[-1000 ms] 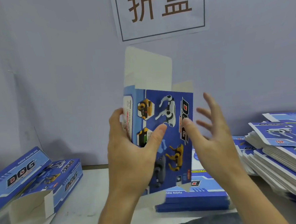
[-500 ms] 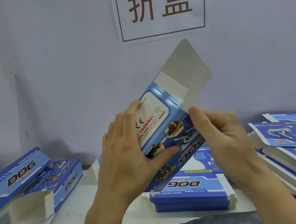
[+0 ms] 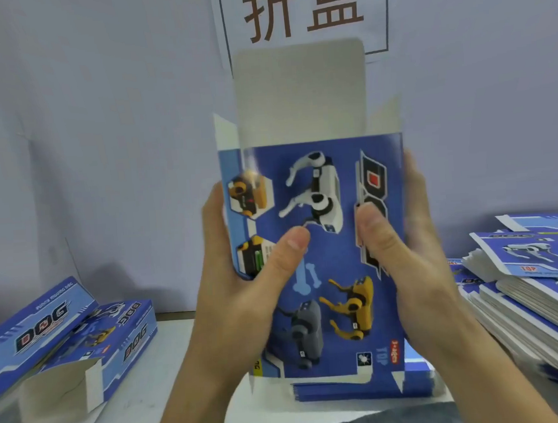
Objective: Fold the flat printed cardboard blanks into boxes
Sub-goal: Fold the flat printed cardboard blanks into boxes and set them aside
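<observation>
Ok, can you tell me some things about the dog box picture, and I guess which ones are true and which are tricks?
1. Both hands hold the blue box. True: the left hand and right hand grip its two sides, thumbs on the front.
2. The top flap is folded shut. False: it stands up, open.
3. A yellow robot dog is printed on the box. True.
4. The flat blanks are piled on the left. False: they are on the right; the folded boxes lie on the left.
5. The wall sign has green letters. False: they are brown.
</observation>
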Demonstrator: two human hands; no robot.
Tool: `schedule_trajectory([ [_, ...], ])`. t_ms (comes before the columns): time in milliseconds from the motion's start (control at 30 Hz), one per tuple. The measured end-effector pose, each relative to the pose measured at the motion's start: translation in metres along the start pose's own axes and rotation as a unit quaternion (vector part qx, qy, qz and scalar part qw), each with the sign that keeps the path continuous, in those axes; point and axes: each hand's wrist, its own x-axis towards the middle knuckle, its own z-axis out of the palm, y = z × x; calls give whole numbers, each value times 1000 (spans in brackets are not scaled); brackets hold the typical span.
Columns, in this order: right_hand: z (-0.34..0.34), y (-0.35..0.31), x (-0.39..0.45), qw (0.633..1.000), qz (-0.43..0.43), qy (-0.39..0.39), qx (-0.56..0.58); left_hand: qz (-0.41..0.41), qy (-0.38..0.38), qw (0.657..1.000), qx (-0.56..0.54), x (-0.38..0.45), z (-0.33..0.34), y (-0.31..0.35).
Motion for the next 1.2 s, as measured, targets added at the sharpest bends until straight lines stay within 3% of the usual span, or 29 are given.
schedule_trajectory([
  [133, 4, -2, -2, 999, -12, -47, -22, -50, -17, 997, -49, -2, -5, -5],
  [300, 11, 1, -8, 995, 35, -98, -8, 8, 105, 993, -55, 4, -1, -1],
  [500, 8, 5, -4, 999, -1, -49, -22, 11, 55, 998, -26, 2, 1, -2],
  [633, 9, 6, -5, 998, 5, -65, 0, 7, 17, 1000, -3, 3, -4, 1],
  [867, 12, 5, -5, 994, 71, -70, 44, -31, 24, 999, 1, -1, -2, -1],
  [967, 9, 0, -1, 992, 114, -36, 43, -50, 41, 998, -27, 0, -1, 1],
  [1133, 18, -3, -1, 992, 126, -6, -24, -74, 132, 988, 24, 4, 3, 2],
  [1200, 22, 0, 0, 991, 133, 16, -23, -75, 131, 988, 25, 5, 2, 2],
])
